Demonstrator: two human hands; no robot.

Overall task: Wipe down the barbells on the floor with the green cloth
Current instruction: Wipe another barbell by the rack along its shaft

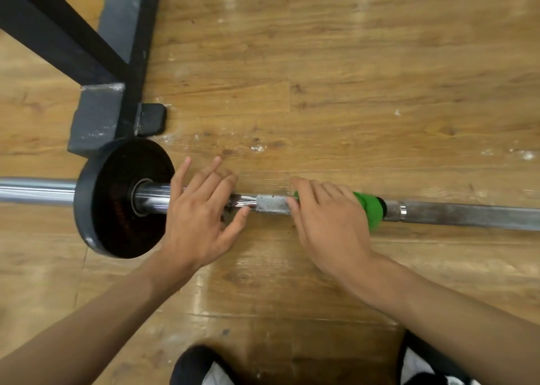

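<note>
The bar (273,205) lies on the floor (350,77) with its long axis running left to right, crosswise to both forearms, so any wiping stroke has to travel sideways along it, not toward or away from the person.

The right hand (328,221) sits on top of the bar with the cloth (369,210) under it. Its fingers curl over the far side and the thumb comes in on the near side, gripping the cloth round the bar. A green fold sticks out just past the heel of that hand, on its outer side. The right hand is the one that holds the cloth, so it is the one placed to wipe.

The left hand (201,212) rests on the bar just inboard of the plate (117,224), fingers straight and fanned apart, thumb touching the shaft. It holds nothing and appears only to steady the bar. Between the two hands a short knurled stretch shows bare.

To the right of the right hand the shaft runs on, dull and grey, to the frame edge. That long stretch looks like the bigger share of wiping left. The short gap toward the left hand is the other. Both forearms reach forward and down, wrists low, palms facing the floor.

A dark rack (117,72) foot stands beyond the plate, and shoes (193,364) show near the person.
</note>
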